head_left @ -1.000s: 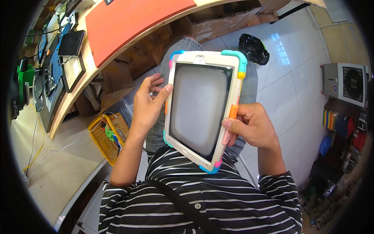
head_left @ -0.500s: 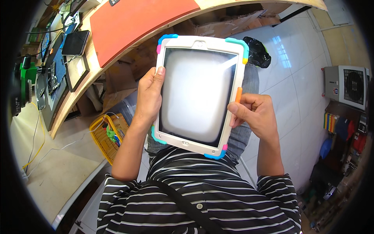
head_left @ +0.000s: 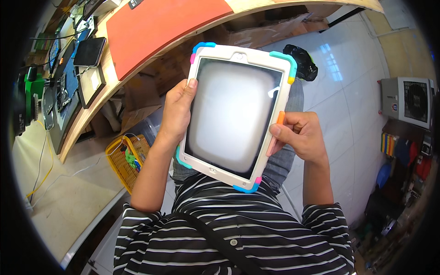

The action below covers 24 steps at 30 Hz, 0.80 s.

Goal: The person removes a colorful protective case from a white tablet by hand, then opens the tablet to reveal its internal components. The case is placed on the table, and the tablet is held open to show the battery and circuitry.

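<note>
A tablet (head_left: 230,114) in an off-white case with blue, teal, pink and yellow corners is held over my lap, tilted a little clockwise. Its screen looks pale and blank with a dark border. My left hand (head_left: 178,110) is closed on the left edge, thumb on the front and the other fingers hidden behind. At the right edge, my right hand (head_left: 300,135) pinches the side next to an orange strip (head_left: 280,118). Whether this strip is part of the case or a separate piece, I cannot tell.
Ahead and left curves a wooden table (head_left: 68,142) bearing a red-orange mat (head_left: 160,32) and a dark phone (head_left: 90,51). A yellow basket (head_left: 120,158) stands by my left forearm. A black plastic bag (head_left: 300,62) lies on the tiled floor; a grey fan unit (head_left: 408,103) stands at right.
The tablet has turned slightly clockwise, its top shifting right and its lower end left. The orange strip has moved slightly down along with my right hand's grip. Both hands keep hold.
</note>
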Available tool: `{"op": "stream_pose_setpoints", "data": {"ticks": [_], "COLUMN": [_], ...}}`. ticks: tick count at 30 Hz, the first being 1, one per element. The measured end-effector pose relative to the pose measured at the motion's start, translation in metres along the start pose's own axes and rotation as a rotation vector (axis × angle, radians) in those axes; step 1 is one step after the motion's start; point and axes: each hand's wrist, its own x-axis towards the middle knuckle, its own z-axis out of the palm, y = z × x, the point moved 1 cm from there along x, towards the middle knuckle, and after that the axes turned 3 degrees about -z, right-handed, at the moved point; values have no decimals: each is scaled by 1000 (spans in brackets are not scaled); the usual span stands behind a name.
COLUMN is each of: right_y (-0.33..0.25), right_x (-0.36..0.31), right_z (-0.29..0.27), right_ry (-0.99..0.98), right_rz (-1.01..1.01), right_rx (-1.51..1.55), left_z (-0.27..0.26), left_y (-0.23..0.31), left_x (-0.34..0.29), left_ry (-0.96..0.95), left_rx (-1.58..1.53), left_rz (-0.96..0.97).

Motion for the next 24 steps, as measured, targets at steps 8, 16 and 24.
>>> {"op": "stream_pose_setpoints", "data": {"ticks": [8,16,24], "right_y": [-14,-12,-16], "right_x": [1,7,8], "right_z": [11,14,19], "right_ry": [-41,-113,-125], "right_rz": [-78,-129,-120], "right_rx": [103,184,189], "left_z": [3,4,5], "left_y": [-5,-10,-16], "left_x": [6,12,16], "left_ry": [-84,-110,-111], "left_rx": [-111,-142,-139], "left_rz": [-120,-160,-201]}}
